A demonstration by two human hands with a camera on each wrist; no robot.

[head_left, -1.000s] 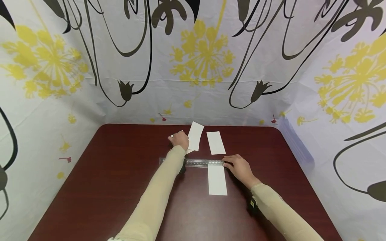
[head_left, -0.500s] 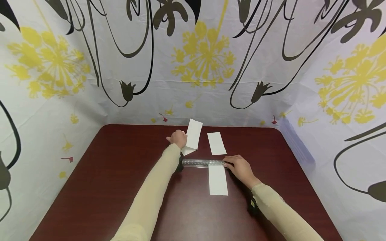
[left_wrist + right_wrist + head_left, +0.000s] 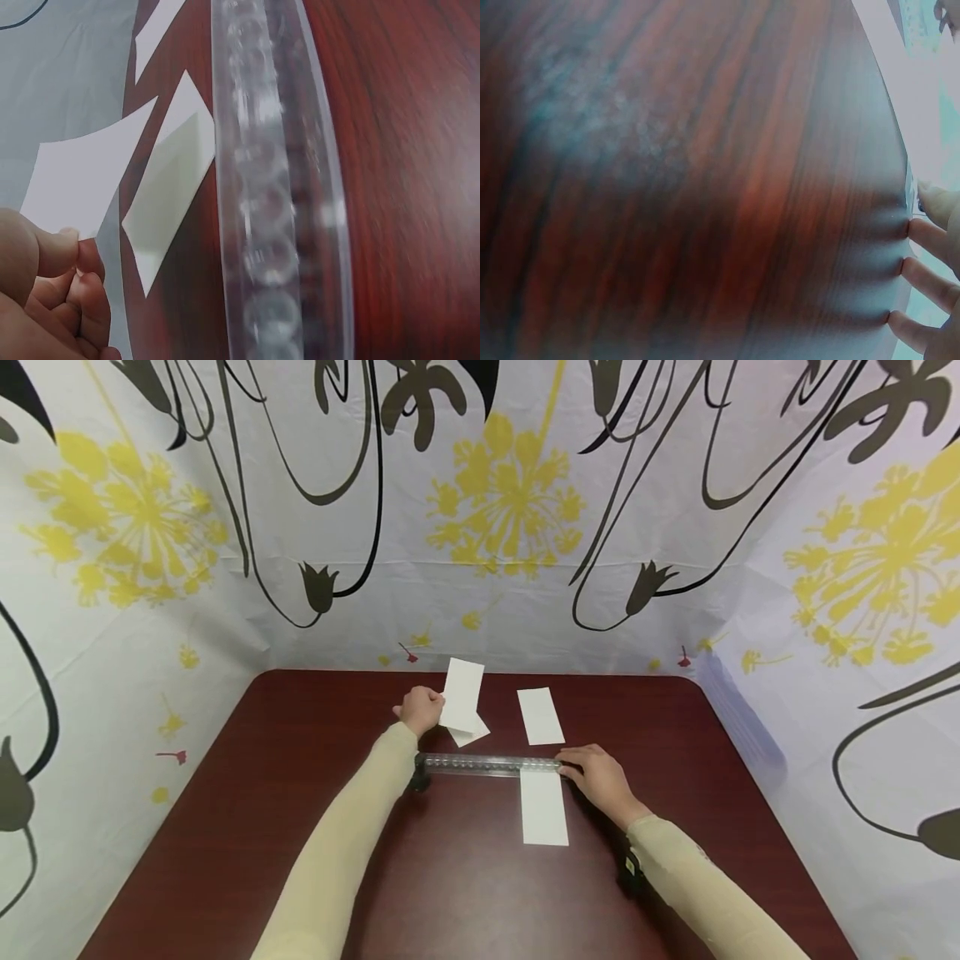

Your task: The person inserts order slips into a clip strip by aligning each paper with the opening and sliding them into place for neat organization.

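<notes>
My left hand (image 3: 422, 708) pinches a white paper slip (image 3: 462, 692) between thumb and fingers near the table's back edge. A second slip (image 3: 169, 202) lies under it on the table, partly covered in the head view. With thumb and fingers at its right end, my right hand (image 3: 600, 781) holds a clear plastic ruler (image 3: 472, 765) against the table. Its other fingers (image 3: 926, 281) are spread, tips down on the wood. Another white slip (image 3: 544, 810) extends toward me from the ruler's front edge. The left forearm hides the ruler's left end.
One more white slip (image 3: 540, 717) lies behind the ruler, right of the held one. The dark red wooden table (image 3: 247, 810) ends at a patterned cloth (image 3: 420, 527) hanging behind it. Folds of plastic sheeting (image 3: 738, 718) stand at the right edge.
My left hand has moved left with the paper slip, uncovering more of the slip beneath. The right hand and the ruler have stayed in place.
</notes>
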